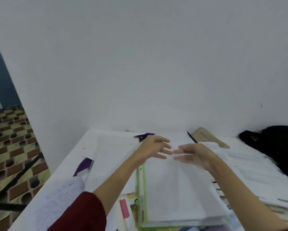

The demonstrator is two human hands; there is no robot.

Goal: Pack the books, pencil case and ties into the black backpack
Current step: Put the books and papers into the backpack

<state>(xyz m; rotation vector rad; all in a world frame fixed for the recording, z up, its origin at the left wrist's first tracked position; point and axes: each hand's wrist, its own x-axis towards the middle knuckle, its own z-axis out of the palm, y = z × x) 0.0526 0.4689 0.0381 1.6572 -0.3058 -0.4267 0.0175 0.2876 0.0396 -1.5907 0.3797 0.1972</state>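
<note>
Hands, left hand (154, 147) and right hand (192, 155), spread, empty, above books (173, 189) lying lengthwise away.

A plain white wall (140, 55) rises beyond the hands. Far to their left lies a brown-and-yellow patterned floor (11, 147) (dotted with dark round marks). A white table (70, 157) sits beneath them. A pink eraser-like block (124, 208) rests nearer than the hands.
</note>
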